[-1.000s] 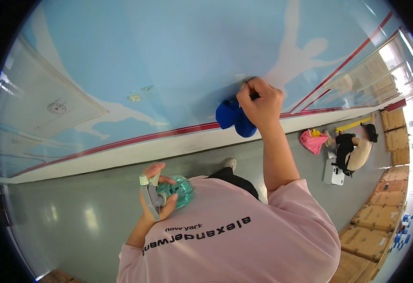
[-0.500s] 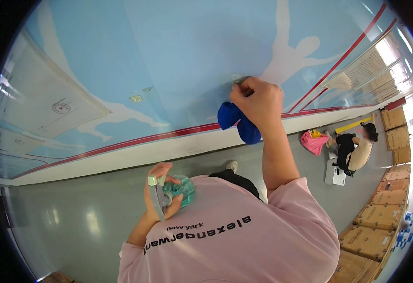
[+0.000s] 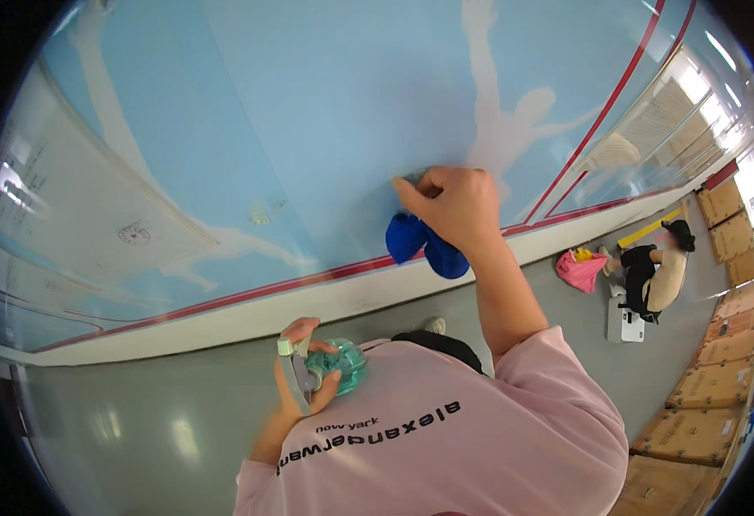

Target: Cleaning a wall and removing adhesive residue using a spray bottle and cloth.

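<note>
My right hand [image 3: 454, 205] presses against the pale blue wall panel [image 3: 325, 112], its fingers closed. A blue cloth [image 3: 428, 245] is gripped in it and hangs below the palm in two lobes. A small greyish patch shows at the fingertips; I cannot make out whether it lies on the wall or in the fingers. Lower down, in front of my body, my left hand [image 3: 295, 396] is wrapped round the neck of a spray bottle [image 3: 342, 368], clear green with a grey and white trigger head. The bottle lies tilted, its nozzle towards the wall.
Small shiny residue marks [image 3: 261, 212] stick to the panel on the left. Red stripes [image 3: 334, 273] run along its lower edge. On the right a person [image 3: 665, 275] crouches beside a white case [image 3: 624, 320] and a pink bag [image 3: 579, 271]. Wooden crates [image 3: 695, 387] line the right side.
My right hand has shifted slightly down and left in the picture with the blue cloth, covering the spot where a residue patch showed. The left hand still holds the bottle. The view has turned a little.
</note>
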